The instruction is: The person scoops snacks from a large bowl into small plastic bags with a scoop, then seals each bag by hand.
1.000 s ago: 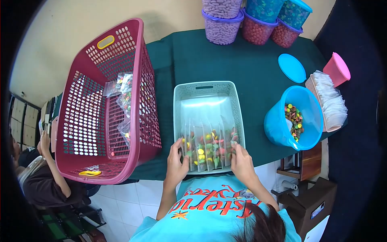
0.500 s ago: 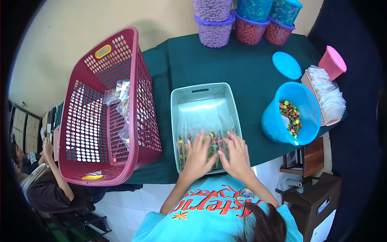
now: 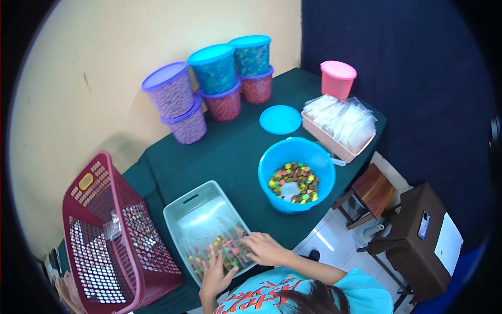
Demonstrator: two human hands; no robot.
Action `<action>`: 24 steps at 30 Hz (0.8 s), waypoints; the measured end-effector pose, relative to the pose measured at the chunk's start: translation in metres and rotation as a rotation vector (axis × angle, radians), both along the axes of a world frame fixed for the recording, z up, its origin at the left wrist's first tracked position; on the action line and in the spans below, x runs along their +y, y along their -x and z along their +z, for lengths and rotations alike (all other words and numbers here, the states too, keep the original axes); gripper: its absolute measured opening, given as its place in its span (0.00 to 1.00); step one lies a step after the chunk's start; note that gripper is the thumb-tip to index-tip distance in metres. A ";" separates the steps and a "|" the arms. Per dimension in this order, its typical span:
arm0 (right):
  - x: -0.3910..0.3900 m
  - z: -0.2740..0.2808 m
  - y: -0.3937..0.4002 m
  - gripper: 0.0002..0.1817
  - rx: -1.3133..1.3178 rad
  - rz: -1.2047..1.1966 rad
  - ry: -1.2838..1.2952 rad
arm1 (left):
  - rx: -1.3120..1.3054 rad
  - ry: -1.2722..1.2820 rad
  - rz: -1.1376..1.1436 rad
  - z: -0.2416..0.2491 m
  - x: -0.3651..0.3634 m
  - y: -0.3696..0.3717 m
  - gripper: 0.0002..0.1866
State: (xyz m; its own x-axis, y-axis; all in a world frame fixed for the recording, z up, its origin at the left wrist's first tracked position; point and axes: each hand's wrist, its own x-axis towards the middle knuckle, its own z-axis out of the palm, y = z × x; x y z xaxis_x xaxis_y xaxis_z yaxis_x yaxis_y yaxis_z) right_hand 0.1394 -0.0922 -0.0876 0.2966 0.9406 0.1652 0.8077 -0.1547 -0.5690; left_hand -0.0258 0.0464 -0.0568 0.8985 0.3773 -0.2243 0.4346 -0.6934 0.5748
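A pale green tray (image 3: 196,194) holds a row of clear packets (image 3: 225,246) with colourful pieces in its near half. My left hand (image 3: 215,275) lies over the tray's near edge, fingers spread against the packets. At the tray's right side, my right hand (image 3: 263,248) touches the packets' end with its fingers apart. Neither hand grips a packet. Right of the tray stands a blue tub (image 3: 272,183) of colourful pieces with a whitish scoop (image 3: 288,189) in it.
A maroon basket (image 3: 130,246) with packets stands left. Stacked lidded tubs (image 3: 214,73) line the back. Beyond the blue tub are a blue lid (image 3: 281,120), a basket of clear bags (image 3: 342,123) and a pink container (image 3: 338,81). A stool (image 3: 372,191) stands right.
The view has swung to the right, so the tray and maroon basket appear further left and lower. My hands are further apart, with my right hand at the tray's right side.
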 end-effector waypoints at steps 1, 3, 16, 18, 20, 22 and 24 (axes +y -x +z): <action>-0.004 0.005 -0.002 0.25 0.064 0.024 0.040 | -0.014 -0.005 -0.015 0.000 -0.002 0.000 0.39; -0.020 0.010 -0.004 0.26 0.125 0.064 0.019 | 0.049 -0.064 -0.011 0.006 -0.005 0.000 0.37; -0.287 0.000 -0.102 0.21 0.232 -0.333 0.117 | -0.270 0.243 -0.502 0.057 -0.172 -0.170 0.31; -0.320 0.002 -0.114 0.21 0.220 -0.425 0.157 | -0.156 0.318 -0.601 0.050 -0.203 -0.198 0.31; -0.349 0.002 -0.123 0.20 0.220 -0.537 0.122 | -0.151 0.320 -0.634 0.048 -0.225 -0.223 0.32; -0.369 0.004 -0.131 0.15 0.191 -0.606 0.076 | -0.163 0.301 -0.672 0.049 -0.242 -0.247 0.32; -0.384 0.000 -0.147 0.10 0.227 -0.544 0.047 | -0.192 0.309 -0.669 0.050 -0.255 -0.269 0.30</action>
State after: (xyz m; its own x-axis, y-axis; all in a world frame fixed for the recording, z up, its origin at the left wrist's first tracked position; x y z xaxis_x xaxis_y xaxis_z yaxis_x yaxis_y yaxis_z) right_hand 0.2865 -0.4762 -0.0873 0.7613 0.6484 0.0034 0.4642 -0.5414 -0.7010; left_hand 0.2437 -0.2085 -0.0070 0.9476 -0.3159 -0.0478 -0.1490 -0.5693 0.8085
